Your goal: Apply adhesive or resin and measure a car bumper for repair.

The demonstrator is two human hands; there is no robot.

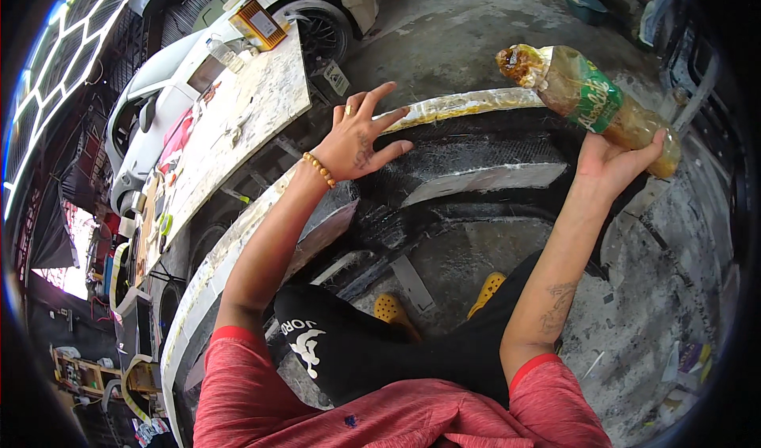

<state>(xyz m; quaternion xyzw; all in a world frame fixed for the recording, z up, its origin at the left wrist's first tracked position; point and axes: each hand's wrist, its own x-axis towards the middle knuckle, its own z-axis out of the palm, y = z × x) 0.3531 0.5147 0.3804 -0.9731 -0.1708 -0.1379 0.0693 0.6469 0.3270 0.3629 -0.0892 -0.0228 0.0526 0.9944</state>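
Observation:
My right hand point(614, 162) is wrapped round the base end of a clear plastic bottle point(630, 119) with a green label. The bottle lies nearly on its side, its mouth end pointing up and left and crusted with brown, amber-coloured residue. Some yellowish-brown liquid or residue shows inside it, toward the base. My left hand point(361, 140) is spread, fingers apart and holding nothing, over a curved car bumper point(483, 182). That bumper is black and rough inside, with a whitish, yellow-stained upper edge. Whether my left fingertips touch this edge I cannot tell.
To the left stands a stained worktable point(269, 83) carrying an orange-and-white tin point(258, 25), a clear bottle point(224, 55) and scattered tools. Behind it is a pale car point(158, 75). A dark green basin point(585, 5) sits at the far right. My yellow clogs point(392, 313) rest on the concrete floor.

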